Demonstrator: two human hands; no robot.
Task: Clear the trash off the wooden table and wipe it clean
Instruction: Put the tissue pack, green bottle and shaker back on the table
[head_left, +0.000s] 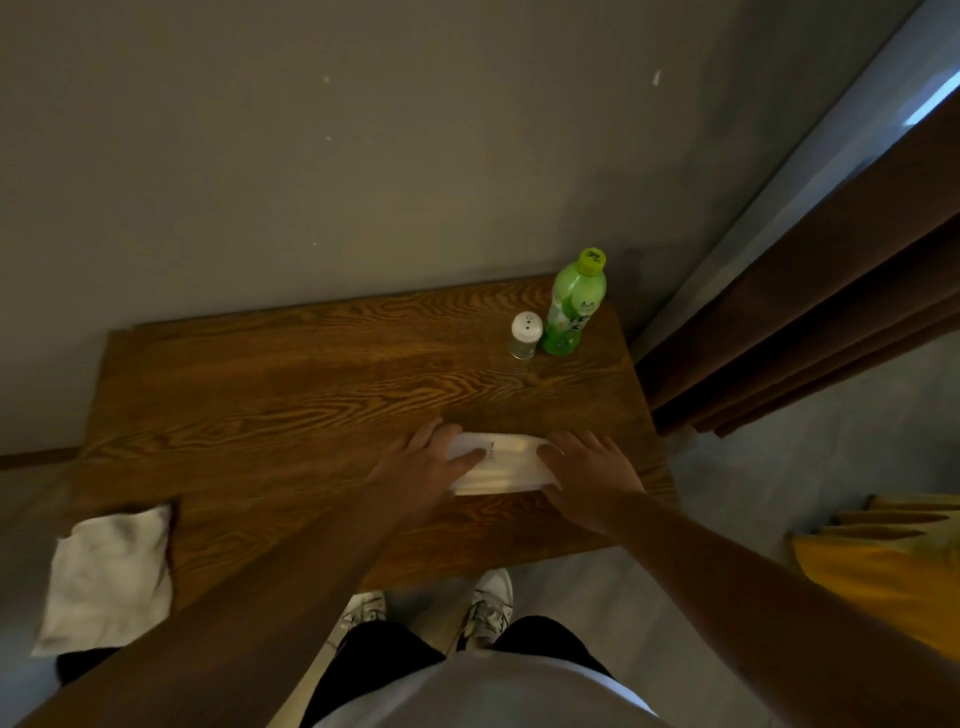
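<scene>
Both hands, left hand (434, 465) and right hand (587, 475), rest flat-fingered on the white package (498, 465), nearer than the green bottle (574, 306); sliding it could drop it off the bench (260, 395) edge

Green bottle (573, 306); white cloth (109, 577); brown wood-grain table (291, 395).

Dim room in a home or lodging, small wooden table (291, 395) set against a plain grey wall (311, 156), heavy brown curtain (831, 322) at the right, grey floor (727, 467), green drink bottle (574, 306) on the tabletop
</scene>
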